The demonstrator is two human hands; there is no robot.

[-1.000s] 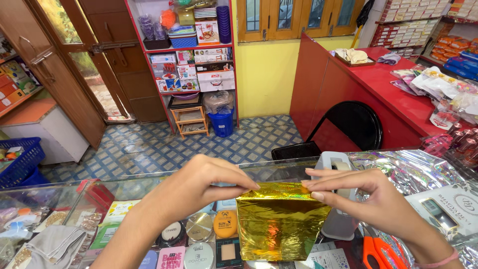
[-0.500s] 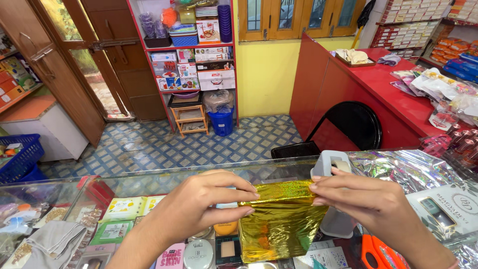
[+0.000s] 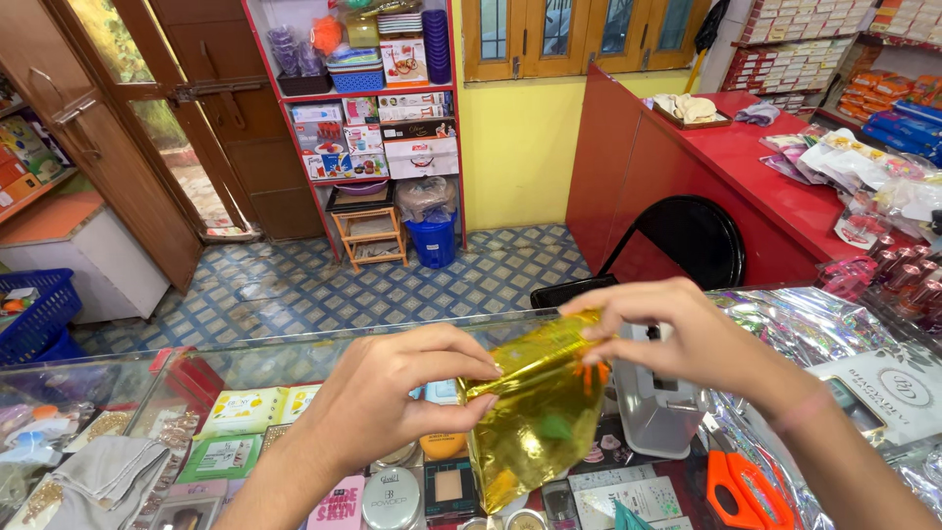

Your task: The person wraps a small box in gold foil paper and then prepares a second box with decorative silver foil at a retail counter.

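Observation:
A shiny gold foil packet [image 3: 535,417] hangs tilted above the glass counter [image 3: 294,358], held by both hands along its top edge. My left hand [image 3: 397,393] pinches the lower left end of that edge. The upper right end is pinched by my right hand [image 3: 687,339], which is raised higher. The packet's lower corner points down toward small cosmetic boxes and compacts inside the display case.
A white tape dispenser [image 3: 662,407] and orange scissors [image 3: 746,491] lie on the counter under my right hand, beside silver foil sheets [image 3: 810,329]. A black chair [image 3: 687,245], a red counter [image 3: 746,157] and red shelves [image 3: 378,108] stand beyond on the tiled floor.
The packet was held level and flat; now it is tilted, with my right hand higher and my left hand lower. The top edge looks folded over.

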